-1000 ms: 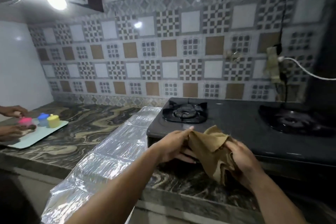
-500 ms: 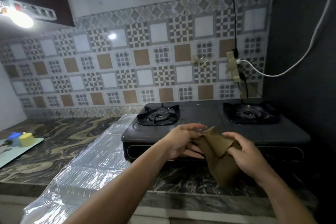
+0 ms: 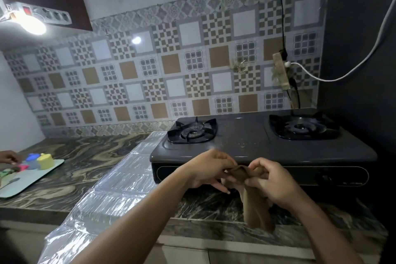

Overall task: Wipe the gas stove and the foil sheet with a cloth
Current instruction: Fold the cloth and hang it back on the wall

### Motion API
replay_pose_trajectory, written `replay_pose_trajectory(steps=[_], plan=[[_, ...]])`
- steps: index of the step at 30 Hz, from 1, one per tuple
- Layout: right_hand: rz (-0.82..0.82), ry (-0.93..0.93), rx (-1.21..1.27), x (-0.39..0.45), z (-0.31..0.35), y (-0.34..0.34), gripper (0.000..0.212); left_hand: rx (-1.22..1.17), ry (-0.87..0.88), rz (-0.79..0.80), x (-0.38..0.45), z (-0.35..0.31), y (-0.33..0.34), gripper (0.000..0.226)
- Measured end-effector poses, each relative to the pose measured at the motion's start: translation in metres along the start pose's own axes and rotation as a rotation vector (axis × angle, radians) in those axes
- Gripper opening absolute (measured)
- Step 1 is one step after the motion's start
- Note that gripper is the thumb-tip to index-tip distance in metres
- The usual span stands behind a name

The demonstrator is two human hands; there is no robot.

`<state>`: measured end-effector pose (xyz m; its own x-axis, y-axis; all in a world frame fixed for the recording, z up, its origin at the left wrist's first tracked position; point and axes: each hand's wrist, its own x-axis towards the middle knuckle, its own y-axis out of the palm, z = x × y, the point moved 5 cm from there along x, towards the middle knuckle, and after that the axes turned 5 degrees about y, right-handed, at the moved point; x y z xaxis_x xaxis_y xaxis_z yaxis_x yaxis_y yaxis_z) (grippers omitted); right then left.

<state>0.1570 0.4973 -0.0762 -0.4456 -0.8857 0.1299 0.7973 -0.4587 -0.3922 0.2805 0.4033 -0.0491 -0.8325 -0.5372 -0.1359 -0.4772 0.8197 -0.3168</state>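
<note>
A black two-burner gas stove (image 3: 252, 146) sits on the marbled counter against the tiled wall. To its left lies a shiny foil sheet (image 3: 120, 186) that runs over the counter's front edge. In front of the stove, above the counter edge, I hold a brown cloth (image 3: 255, 206) between both hands. My left hand (image 3: 205, 169) pinches its top left part. My right hand (image 3: 272, 180) grips its top right part, and the rest of the cloth hangs down below my hands.
At far left a pale green tray (image 3: 32, 180) carries small blue, yellow and pink containers, with another person's hand (image 3: 8, 156) beside it. A socket with a white cable (image 3: 347, 70) hangs on the wall behind the right burner. A dark wall stands at right.
My view has turned right and the whole stove is in sight. My hands have drawn closer together and bunched the cloth, which now hangs lower.
</note>
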Motion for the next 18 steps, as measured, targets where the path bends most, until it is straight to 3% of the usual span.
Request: replay_pose_trajectory(steps=[5,7,10,13,15,18], plan=[[-0.062,-0.038,0.042,0.015,0.013,0.008,0.016,0.025,0.077,0.060,-0.006,0.016,-0.027,0.013],[-0.080,-0.056,0.068,0.023,0.022,0.012,0.015,0.105,0.150,-0.006,-0.004,0.021,-0.044,0.004],[-0.118,-0.091,0.034,0.037,0.031,0.019,0.014,0.235,0.239,-0.163,0.003,0.023,-0.073,0.015],[-0.108,-0.112,-0.017,0.052,0.042,0.030,0.014,0.476,0.353,-0.301,0.011,0.014,-0.102,0.009],[-0.095,-0.096,-0.065,0.062,0.048,0.036,0.014,0.618,0.423,-0.326,0.017,0.008,-0.115,0.010],[-0.117,-0.114,-0.130,0.074,0.054,0.034,0.014,0.577,0.453,-0.300,0.027,0.007,-0.125,0.012]])
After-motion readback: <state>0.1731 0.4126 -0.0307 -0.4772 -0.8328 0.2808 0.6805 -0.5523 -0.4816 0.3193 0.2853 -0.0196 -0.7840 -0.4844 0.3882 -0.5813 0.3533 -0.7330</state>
